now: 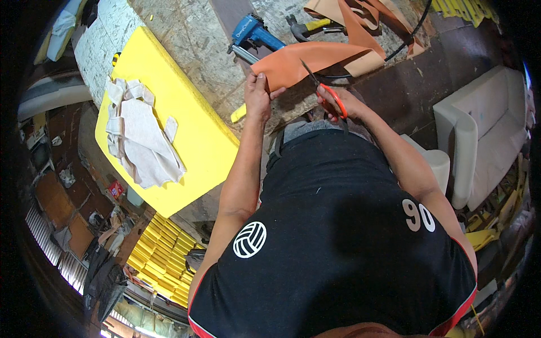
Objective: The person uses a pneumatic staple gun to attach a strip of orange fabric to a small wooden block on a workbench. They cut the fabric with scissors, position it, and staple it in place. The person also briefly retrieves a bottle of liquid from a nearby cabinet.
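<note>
My left hand (259,98) grips the left end of a long orange-tan strip of upholstery material (304,59), thumb on top. The strip runs to the right across the worktable and folds over, showing a paler side. In my right hand (341,104) is a pair of scissors (336,100) with orange-red handles. Their dark blades point up and left, over the lower edge of the strip; whether they touch it I cannot tell. Just beyond the strip lies a blue nail gun (256,34), and a hammer (307,27) with a yellow-and-black handle rests to its right.
A large yellow foam slab (208,129) covers the table's left side, with pale fabric pieces (143,135) on it. More orange-tan strips (372,22) and a black hose (414,34) lie at the far right. A pale sofa (479,135) stands right; stacked yellow foam (160,253) sits lower left.
</note>
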